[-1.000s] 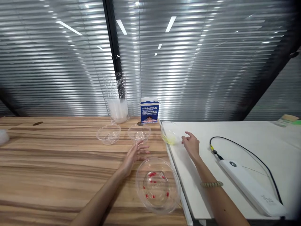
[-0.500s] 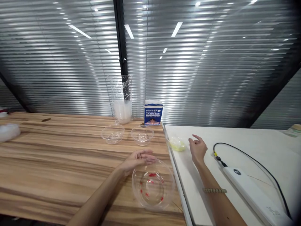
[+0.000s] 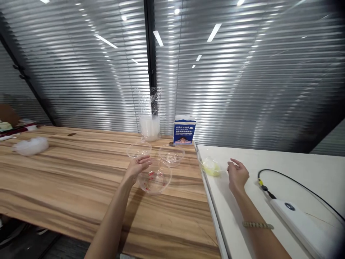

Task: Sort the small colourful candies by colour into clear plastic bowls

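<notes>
My left hand [image 3: 137, 169] is closed on the left rim of a clear plastic bowl [image 3: 155, 185] with small red bits in its bottom. That bowl is over the wooden table. Just beyond it stand two clear bowls, one at the left [image 3: 138, 145] partly behind my fingers, the other [image 3: 172, 158] at the right. On the white table, my right hand [image 3: 238, 176] has thumb and fingers curled together at the right rim of a clear bowl [image 3: 211, 169] with yellow contents. Its fingertips seem to pinch that rim, though the contact is hard to see.
A bag of stacked clear bowls [image 3: 150, 127] and a blue-and-white packet [image 3: 184, 130] stand at the back. Milky plastic items [image 3: 31, 145] lie at far left. A white device [image 3: 299, 219] with a black cable [image 3: 293, 183] is at right. Blinds cover the window behind.
My left hand has moved the bowl with red bits leftward and farther back, near the two bowls. The view has turned left. My right hand stays beside the yellow bowl.
</notes>
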Demonstrator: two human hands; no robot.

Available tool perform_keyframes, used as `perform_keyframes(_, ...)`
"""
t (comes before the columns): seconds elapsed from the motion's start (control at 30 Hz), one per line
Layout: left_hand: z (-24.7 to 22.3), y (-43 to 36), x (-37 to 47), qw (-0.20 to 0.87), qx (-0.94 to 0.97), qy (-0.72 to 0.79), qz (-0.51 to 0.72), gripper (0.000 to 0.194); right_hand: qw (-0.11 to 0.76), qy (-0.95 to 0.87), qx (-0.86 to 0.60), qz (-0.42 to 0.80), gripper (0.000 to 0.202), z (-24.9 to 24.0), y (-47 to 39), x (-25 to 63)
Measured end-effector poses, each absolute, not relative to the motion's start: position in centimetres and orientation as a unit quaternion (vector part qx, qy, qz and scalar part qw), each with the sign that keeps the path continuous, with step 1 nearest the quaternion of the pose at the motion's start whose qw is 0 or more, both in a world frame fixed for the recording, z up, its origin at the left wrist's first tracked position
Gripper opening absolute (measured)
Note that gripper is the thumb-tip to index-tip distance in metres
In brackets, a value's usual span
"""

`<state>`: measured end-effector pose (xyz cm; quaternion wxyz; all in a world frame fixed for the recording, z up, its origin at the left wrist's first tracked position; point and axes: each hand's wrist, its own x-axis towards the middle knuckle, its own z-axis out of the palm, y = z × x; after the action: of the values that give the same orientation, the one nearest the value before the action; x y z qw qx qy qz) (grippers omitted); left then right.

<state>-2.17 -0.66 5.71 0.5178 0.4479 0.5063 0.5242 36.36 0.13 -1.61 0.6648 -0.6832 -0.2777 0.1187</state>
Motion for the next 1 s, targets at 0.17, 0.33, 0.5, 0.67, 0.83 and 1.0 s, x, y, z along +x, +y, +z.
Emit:
perform_keyframes(0.17,4.9,0.1,-3.2,0.33,0.453,0.594,0.577,0.035,0.671,-0.274,-0.678,0.121,0.038,-1.5,0.0,36.3)
perform_keyframes(0.33,4.6,0.5,-4.6,0.227,0.451,0.619,0.602,0.042,0.675,-0.274,-0.669,0.144,0.036,-1.3,-0.1,35.9)
perform_keyframes(0.5,5.4,-1.1,-2.7,-0.081,0.527,0.608,0.589,0.047,0.672,-0.278,-0.674,0.134,0.035,-1.9,0.2,35.8)
perform_keyframes(0.67,2.9,-3.1,4.2,-0.047,0.776,0.431,0.457,0.043,0.675,-0.285,-0.672,0.106,0.036,-2.1,0.3,35.7)
perform_keyframes(0.83,0.3,-3.2,7.6,-0.008,0.877,0.377,0.297,0.064,0.683,-0.294,-0.661,0.098,0.041,-1.7,-0.1,35.2)
perform_keyframes(1.0,-0.1,-1.3,5.7,-0.028,0.842,0.456,0.289,0.061,0.663,-0.33,-0.662,0.114,0.048,-1.5,0.0,34.9)
